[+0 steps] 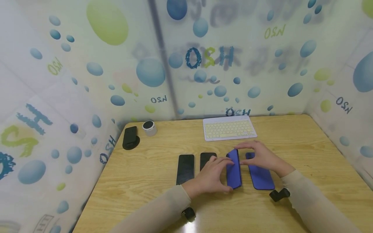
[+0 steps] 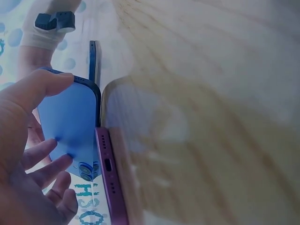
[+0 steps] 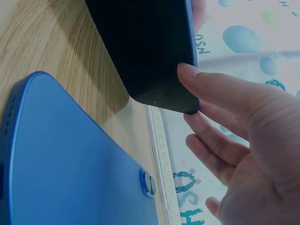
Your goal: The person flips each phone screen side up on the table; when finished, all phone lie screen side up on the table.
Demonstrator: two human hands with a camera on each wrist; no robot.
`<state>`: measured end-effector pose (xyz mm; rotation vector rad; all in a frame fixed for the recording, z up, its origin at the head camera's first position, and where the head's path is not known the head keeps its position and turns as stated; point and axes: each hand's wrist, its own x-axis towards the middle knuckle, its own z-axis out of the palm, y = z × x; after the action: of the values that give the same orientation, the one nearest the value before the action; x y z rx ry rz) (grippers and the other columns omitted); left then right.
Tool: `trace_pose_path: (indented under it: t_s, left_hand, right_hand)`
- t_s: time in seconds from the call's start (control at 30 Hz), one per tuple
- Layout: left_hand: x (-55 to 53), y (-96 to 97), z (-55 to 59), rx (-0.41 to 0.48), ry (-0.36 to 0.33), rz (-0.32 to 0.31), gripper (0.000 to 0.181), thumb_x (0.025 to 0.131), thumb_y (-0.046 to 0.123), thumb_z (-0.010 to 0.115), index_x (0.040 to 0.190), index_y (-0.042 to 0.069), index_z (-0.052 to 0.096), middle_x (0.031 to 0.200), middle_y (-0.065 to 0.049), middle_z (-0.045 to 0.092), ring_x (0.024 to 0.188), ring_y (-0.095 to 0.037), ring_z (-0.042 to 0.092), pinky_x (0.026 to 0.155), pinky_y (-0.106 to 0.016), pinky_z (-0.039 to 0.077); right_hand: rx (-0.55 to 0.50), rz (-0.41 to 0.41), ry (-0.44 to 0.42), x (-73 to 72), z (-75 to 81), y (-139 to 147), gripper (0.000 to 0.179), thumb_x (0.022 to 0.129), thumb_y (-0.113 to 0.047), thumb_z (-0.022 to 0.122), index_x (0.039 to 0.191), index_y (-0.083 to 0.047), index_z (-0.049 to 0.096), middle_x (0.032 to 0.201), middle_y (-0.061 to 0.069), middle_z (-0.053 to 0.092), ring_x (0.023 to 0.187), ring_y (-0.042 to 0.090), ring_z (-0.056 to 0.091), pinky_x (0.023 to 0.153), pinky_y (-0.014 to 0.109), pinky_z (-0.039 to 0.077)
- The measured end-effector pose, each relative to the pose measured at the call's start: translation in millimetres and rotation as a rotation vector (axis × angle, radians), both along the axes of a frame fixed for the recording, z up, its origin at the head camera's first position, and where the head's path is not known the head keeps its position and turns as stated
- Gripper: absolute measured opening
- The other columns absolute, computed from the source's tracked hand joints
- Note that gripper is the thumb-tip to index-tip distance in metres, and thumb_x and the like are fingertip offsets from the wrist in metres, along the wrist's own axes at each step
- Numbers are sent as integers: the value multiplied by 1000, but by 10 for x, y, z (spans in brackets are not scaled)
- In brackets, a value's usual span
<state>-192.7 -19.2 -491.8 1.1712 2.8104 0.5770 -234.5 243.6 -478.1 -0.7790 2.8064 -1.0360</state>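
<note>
A blue phone (image 1: 234, 171) stands tilted up on its long edge, its blue back toward the left hand and its dark screen (image 3: 145, 51) toward the right. My left hand (image 1: 211, 176) holds it, thumb on the bottom edge and fingertips against the back, as the left wrist view shows. My right hand (image 1: 263, 157) pinches its upper corner, thumb on the screen and fingers behind. Right of it, another blue phone (image 1: 262, 178) lies back up, under the right hand. A phone with a black screen (image 1: 206, 158) is partly hidden by the left hand.
A further black-screened phone (image 1: 185, 168) lies left of the left hand. Behind the hands sits a white keyboard (image 1: 229, 128). At the back left are a small white cylinder (image 1: 150, 128) with a dark top and a black device on a round base (image 1: 130, 138). Printed curtains surround the wooden table (image 1: 140, 181).
</note>
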Motion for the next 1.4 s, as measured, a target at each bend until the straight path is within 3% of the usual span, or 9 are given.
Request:
trace_pose_path:
  t_s: [0.3, 0.57, 0.73, 1.2, 1.4]
  left_hand:
    - [22, -46, -19, 49, -9, -9, 90, 72, 52, 91, 148, 23, 50, 153, 5, 52, 114, -12, 44, 97, -26, 40]
    - [46, -87, -22, 83, 35, -19, 90, 72, 50, 92, 147, 23, 49, 151, 6, 55, 117, -11, 46, 97, -25, 41]
    - [63, -130, -13, 127, 52, -26, 88, 72, 47, 92, 146, 23, 50, 151, 7, 56, 118, -11, 47, 98, -26, 41]
    - [86, -244, 18, 158, 118, -39, 74, 78, 46, 88, 142, 24, 58, 153, 9, 52, 118, -12, 47, 100, -29, 44]
    - [103, -302, 33, 179, 108, -32, 74, 79, 44, 87, 143, 22, 59, 154, 6, 53, 118, -13, 47, 100, -31, 45]
  right_hand:
    - [-20, 21, 51, -6, 29, -53, 56, 82, -24, 88, 133, -11, 70, 135, 10, 70, 129, 39, 59, 107, 67, 41]
    - [-44, 51, 116, -25, 21, -102, 51, 82, -25, 88, 129, -11, 72, 129, 6, 73, 124, 36, 62, 103, 62, 47]
    - [-75, 58, 110, -43, 22, -141, 50, 82, -24, 88, 127, -10, 73, 128, 6, 73, 124, 35, 63, 103, 61, 47]
    - [-78, 49, 87, -73, 57, -248, 48, 84, -30, 86, 126, -11, 74, 128, 7, 73, 126, 37, 62, 104, 61, 47]
    - [-61, 31, 93, -98, 50, -311, 47, 82, -29, 88, 124, -13, 75, 127, 4, 74, 126, 34, 63, 111, 65, 34]
